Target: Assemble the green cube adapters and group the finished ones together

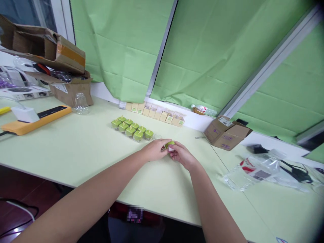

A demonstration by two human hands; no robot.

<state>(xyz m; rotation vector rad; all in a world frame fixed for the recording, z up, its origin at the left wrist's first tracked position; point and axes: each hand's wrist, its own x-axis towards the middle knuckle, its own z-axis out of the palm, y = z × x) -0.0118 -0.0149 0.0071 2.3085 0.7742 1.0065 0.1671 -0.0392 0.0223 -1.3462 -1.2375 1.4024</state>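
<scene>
Pinching one small green-topped piece [169,144] between the fingers of both hands, over the middle of the desk [157,189]. Closing the fingers of the left hand [155,150] narrowly on the near left side, tips by the green top. Curling the fingers of the right hand [186,158] around the opposite side, thumb and index finger close together by a whitish part below the green; cannot tell exactly where each fingertip presses. Just beyond the left hand, partly behind it, one clear round piece [157,137]. To the left, in two close rows on the desk, nine green-topped clear cups [130,130], counted as five behind and four in front. Along the wall, a line of small tan cartons [158,113], roughly ten, overlapping too much for a sure count. Farther right, one cardboard box [224,135] and one large clear bottle [258,168]. Far left, one orange power strip [48,116].
</scene>
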